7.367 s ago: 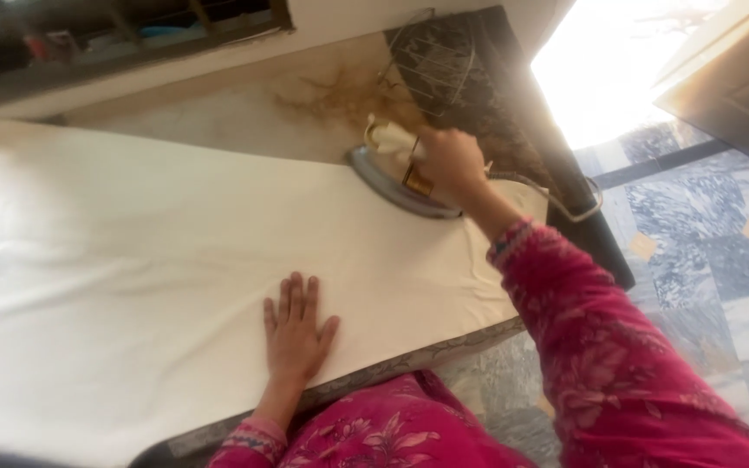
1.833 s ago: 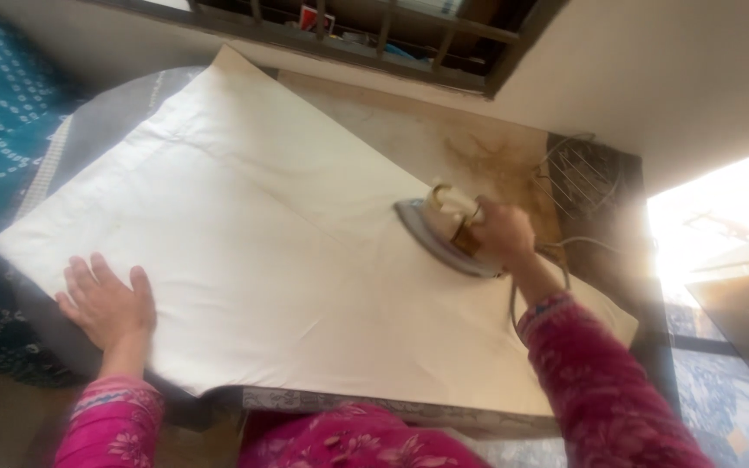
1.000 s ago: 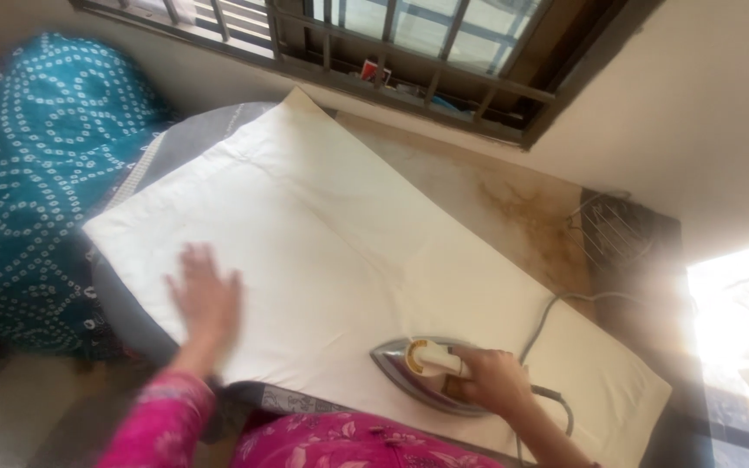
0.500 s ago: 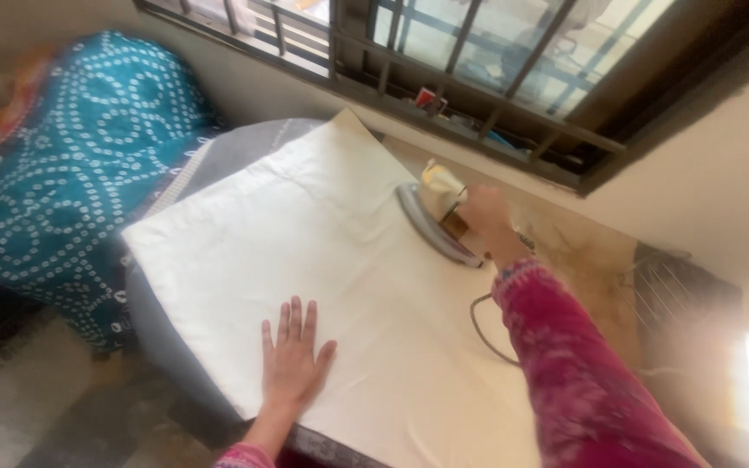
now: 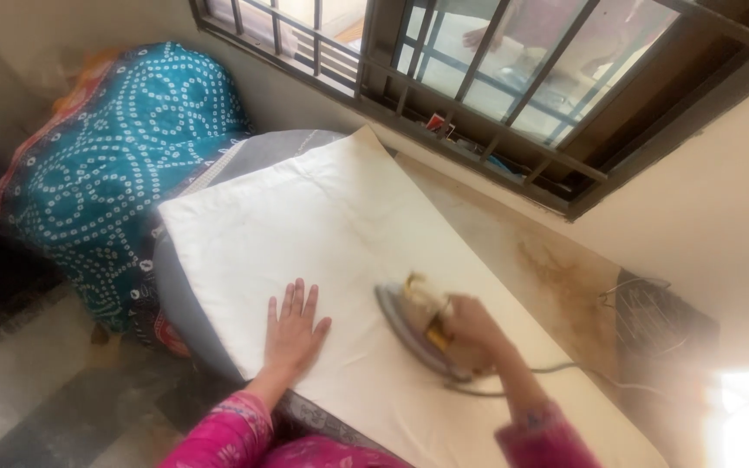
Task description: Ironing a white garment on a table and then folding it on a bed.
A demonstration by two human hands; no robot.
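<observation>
Cream cloth (image 5: 322, 225) spread over stained ironing board (image 5: 556, 282) under barred window (image 5: 478, 78), left hand (image 5: 292, 334) flat and open on cloth, right hand (image 5: 470, 325) gripping metal iron (image 5: 413, 325), teal dotted bundle (image 5: 106, 165) beside

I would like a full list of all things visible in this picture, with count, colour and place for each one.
cloth: one, cream white, spread flat over the ironing surface.
iron: one, silver base with pale top, on the cloth near its near edge.
cord: one, grey, running from the iron toward the right.
ironing surface: one, beige with brown scorch stains, under the window.
wire rack: one, dark metal, far right of the surface.
patterned fabric: one, teal with white dots, heaped at left.
window bars: dark metal, at top.
left hand: flat on the cloth, pink sleeve.
right hand: closed on the iron's handle.
</observation>
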